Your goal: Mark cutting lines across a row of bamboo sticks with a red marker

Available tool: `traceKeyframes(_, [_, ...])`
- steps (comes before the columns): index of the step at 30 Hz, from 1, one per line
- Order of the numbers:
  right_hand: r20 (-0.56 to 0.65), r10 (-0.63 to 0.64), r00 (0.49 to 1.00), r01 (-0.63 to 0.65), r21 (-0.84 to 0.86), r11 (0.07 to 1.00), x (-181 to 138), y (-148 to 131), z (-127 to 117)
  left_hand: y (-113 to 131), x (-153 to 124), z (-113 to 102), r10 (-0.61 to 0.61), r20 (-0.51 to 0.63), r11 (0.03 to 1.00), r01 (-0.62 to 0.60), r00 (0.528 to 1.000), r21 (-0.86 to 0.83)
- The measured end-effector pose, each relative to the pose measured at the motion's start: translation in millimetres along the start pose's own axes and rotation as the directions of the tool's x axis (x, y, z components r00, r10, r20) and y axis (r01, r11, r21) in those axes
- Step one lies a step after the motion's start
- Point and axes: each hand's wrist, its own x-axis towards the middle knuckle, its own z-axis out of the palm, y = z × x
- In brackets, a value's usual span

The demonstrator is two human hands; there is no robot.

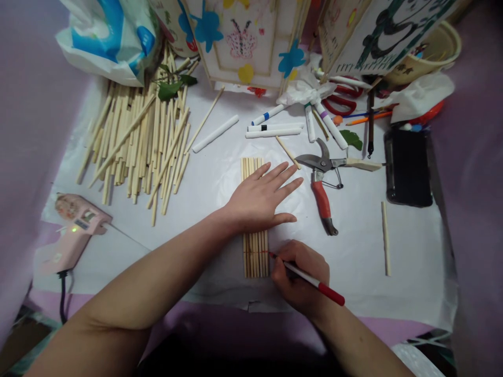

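Several thin wooden sticks [255,263] lie side by side in a flat row on the white sheet. My left hand [261,201] rests flat across the middle of the row, its fingers spread toward the right. A red line crosses the lower part of the sticks. In my right hand [301,269] is a red-and-white marker [314,281], its tip at the right edge of the row, level with that line. Beyond my left fingertips, a short stick [287,152] lies by the pruning shears [323,193], which have a red handle.
A large pile of sticks [133,141] lies at the left, with a pink glue gun [76,230] in front. White markers [274,133] lie toward the back, below a decorated paper panel [243,47]. On the right are a black phone-like object [407,167] and a single stick [386,238].
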Motion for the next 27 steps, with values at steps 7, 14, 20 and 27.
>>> traceKeyframes(7, [0.001,0.004,1.000,-0.004,0.007,1.000,-0.4,-0.2,-0.2,0.2,0.2,-0.5,0.003,0.002,1.000,-0.003,1.000,-0.001])
traceKeyframes(14, [0.000,0.003,1.000,-0.003,-0.014,1.000,0.0,-0.2,-0.2,0.9,0.1,-2.2,0.000,0.016,1.000,0.000,1.000,0.001])
traceKeyframes(20, [-0.002,0.010,1.000,-0.010,-0.019,1.000,0.7,-0.8,-0.2,0.5,0.2,-1.6,0.000,0.008,1.000,0.000,1.000,-0.004])
traceKeyframes(27, [-0.006,-0.016,1.000,0.016,-0.032,0.999,1.1,-0.1,0.5,0.3,0.1,-0.2,0.001,0.007,1.000,-0.001,1.000,-0.006])
